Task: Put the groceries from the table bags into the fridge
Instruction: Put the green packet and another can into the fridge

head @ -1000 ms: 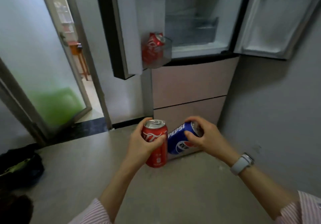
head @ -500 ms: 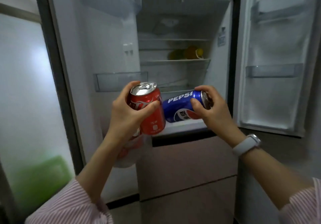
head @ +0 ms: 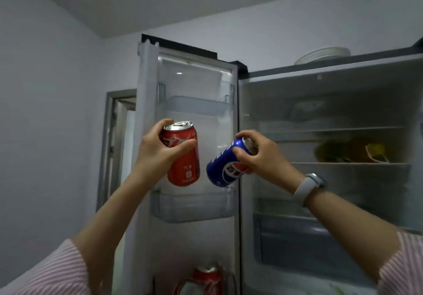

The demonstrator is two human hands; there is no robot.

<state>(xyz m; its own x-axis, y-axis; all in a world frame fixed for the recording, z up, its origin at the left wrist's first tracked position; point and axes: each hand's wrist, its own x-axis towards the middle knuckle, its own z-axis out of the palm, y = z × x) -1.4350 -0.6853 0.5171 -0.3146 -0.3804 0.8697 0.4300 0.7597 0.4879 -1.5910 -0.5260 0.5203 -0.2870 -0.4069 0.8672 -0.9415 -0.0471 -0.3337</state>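
The left hand [head: 155, 155] is gripping a red can [head: 183, 155], the right hand [head: 263, 157] a blue can's [head: 225, 169] top; both are looking rigid, slick, light.

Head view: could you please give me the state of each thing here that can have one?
Fridge door: swung open.
Red can: upright, unopened, held by left hand in front of the door.
Blue can: tilted, held near its top by right hand.
Middle door bin: nothing visible in it.
Top door bin: nothing visible in it.
Bottom door bin: holds another red can.
Shelf: carries blurred yellow-green items.
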